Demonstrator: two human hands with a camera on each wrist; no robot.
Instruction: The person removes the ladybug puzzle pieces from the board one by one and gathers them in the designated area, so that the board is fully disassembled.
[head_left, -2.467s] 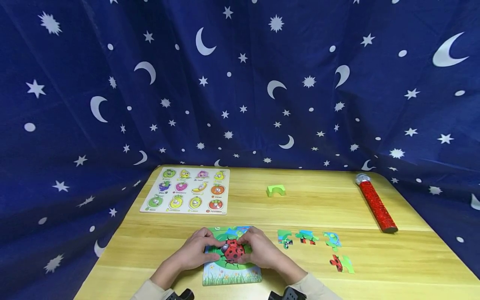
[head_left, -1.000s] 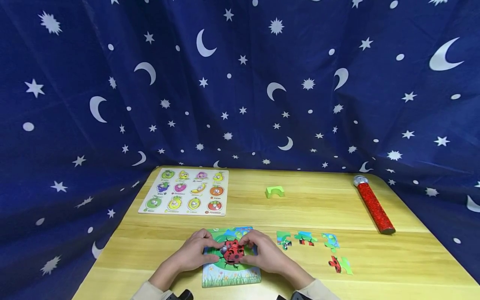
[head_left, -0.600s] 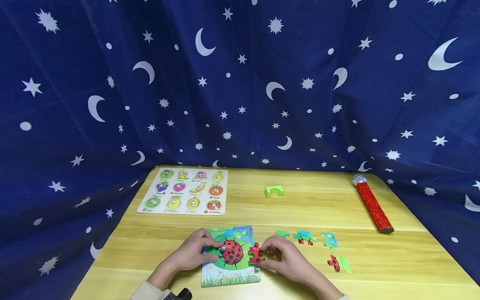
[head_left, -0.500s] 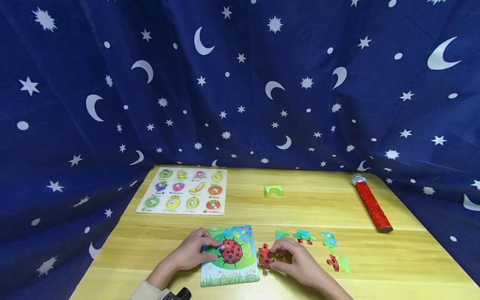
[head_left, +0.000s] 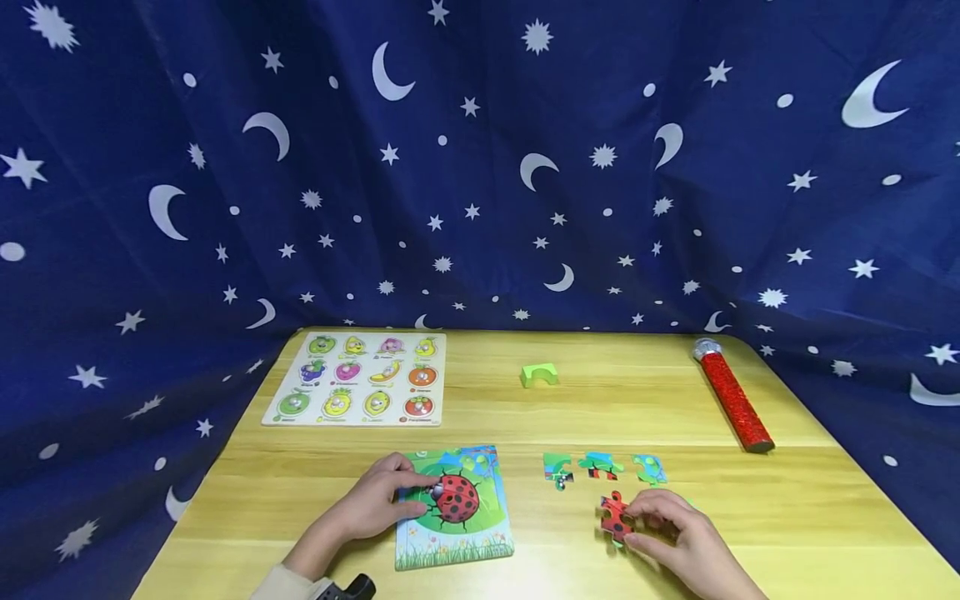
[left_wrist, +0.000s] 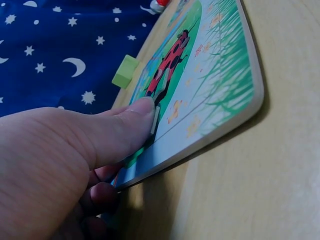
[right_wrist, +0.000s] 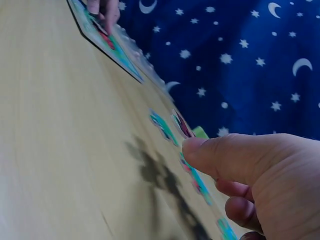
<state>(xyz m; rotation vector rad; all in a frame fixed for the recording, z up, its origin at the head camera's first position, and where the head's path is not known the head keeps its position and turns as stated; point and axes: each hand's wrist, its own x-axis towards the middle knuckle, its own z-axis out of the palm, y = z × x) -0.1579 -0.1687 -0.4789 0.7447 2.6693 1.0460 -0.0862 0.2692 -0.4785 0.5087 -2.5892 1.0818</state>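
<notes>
My left hand (head_left: 375, 504) is at the left side of the ladybug puzzle board (head_left: 487, 546), thumb and index finger around the ladybug's head. In the left wrist view, the thumb (left_wrist: 135, 122) lies against the raised edge of a puzzle piece (left_wrist: 155, 120) over the board. Right of the board, my right hand (head_left: 686, 537) pinches a red, black-spotted puzzle piece (head_left: 615, 517) between thumb and fingers. The right wrist view shows that piece (right_wrist: 182, 125) mostly behind the thumb, with a shadow on the table below it.
Loose puzzle pieces lie beyond the right hand: one green (head_left: 557, 467), one blue-green with red (head_left: 600, 463), one light blue (head_left: 649, 468). Another is mostly hidden by the hand. Farther back are a fruit peg board (head_left: 352, 379), a green arch block (head_left: 539, 375) and a red glitter microphone (head_left: 735, 400).
The right hand has lifted the red puzzle piece off the board and carried it right, close to the loose pieces. The left hand has stayed at the board. The camera has shifted slightly.
</notes>
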